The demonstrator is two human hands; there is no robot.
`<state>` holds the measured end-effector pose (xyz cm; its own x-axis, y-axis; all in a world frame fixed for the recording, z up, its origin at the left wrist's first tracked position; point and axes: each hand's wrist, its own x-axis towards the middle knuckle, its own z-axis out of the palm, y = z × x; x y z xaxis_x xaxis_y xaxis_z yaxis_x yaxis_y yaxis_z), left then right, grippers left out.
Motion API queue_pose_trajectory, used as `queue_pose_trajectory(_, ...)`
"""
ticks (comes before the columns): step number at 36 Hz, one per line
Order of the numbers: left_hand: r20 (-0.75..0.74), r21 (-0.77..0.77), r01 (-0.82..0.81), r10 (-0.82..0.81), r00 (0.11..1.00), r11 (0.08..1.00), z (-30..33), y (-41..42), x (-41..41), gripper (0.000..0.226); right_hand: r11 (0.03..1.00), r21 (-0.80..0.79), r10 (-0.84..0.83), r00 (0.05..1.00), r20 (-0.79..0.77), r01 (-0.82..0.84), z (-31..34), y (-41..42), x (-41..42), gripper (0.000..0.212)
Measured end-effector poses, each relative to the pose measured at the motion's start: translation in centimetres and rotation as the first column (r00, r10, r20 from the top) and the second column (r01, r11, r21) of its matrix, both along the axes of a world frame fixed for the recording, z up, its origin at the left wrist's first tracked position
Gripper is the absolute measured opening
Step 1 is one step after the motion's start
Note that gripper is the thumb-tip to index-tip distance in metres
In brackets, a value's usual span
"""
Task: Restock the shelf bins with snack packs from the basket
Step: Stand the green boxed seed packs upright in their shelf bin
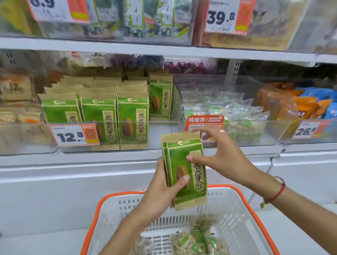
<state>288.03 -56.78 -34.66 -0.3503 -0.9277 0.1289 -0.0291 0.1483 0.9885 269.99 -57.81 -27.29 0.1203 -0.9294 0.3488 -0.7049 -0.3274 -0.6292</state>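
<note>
Left hand (163, 188) wrapped around a small stack of green seed packs (185, 171), thumb pressed across the front of the top pack, fingers hidden behind. Right hand (222, 155) spread wide beside the stack, thumb tip touching the front pack near its upper edge, fingers fanned out and reaching toward the top corner; a ring on one finger, a red cord bracelet (278, 191) at the wrist. Stack held upright above the white basket (113, 208) with its orange rim, just below the shelf edge. More clear-wrapped snack packs (187, 245) lying in the basket bottom. Matching green packs standing in rows in the clear shelf bin (164, 135) directly above, behind a 12.8 price tag (74, 136).
</note>
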Motion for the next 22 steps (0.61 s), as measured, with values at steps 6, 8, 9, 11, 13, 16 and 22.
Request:
queue_pose_trajectory(6,0.423,-0.492,0.061,0.176,0.889,0.869,5.1,-1.1,1.9,0.045,0.966,0.004,0.234,0.87,-0.433,-0.258,7.2,-0.8,-1.1,0.076)
queue_pose_trajectory(8,0.447,-0.572,0.101,0.207,0.87,0.814,7.1,-1.5,2.0,0.05,0.944,-0.008,0.284,0.827,-0.485,-0.329,8.9,-1.2,-0.7,0.051)
queue_pose_trajectory(9,0.449,-0.598,0.113,0.215,0.867,0.793,8.1,-1.7,2.1,0.052,0.939,-0.044,0.276,0.826,-0.491,-0.34,9.6,-1.2,-0.5,0.049)
queue_pose_trajectory(11,0.433,-0.654,0.088,0.276,0.858,0.751,9.8,-2.7,2.7,0.056,0.932,-0.148,0.221,0.845,-0.488,-0.329,10.6,-1.1,-0.1,0.051)
queue_pose_trajectory(13,0.374,-0.735,-0.001,0.406,0.834,0.678,11.1,-4.2,3.9,0.073,0.896,-0.328,0.108,0.865,-0.491,-0.298,11.0,-0.9,-0.2,0.049)
queue_pose_trajectory(16,0.361,-0.83,-0.075,0.635,0.683,0.552,12.2,-7.5,6.1,0.098,0.782,-0.603,-0.102,0.921,-0.375,-0.159,11.0,-0.9,0.0,0.044)
queue_pose_trajectory(22,0.646,-0.76,0.146,0.71,0.281,0.633,12.0,-12.1,7.1,0.083,0.699,-0.71,-0.289,0.875,-0.388,-0.083,9.9,-3.8,3.0,0.054)
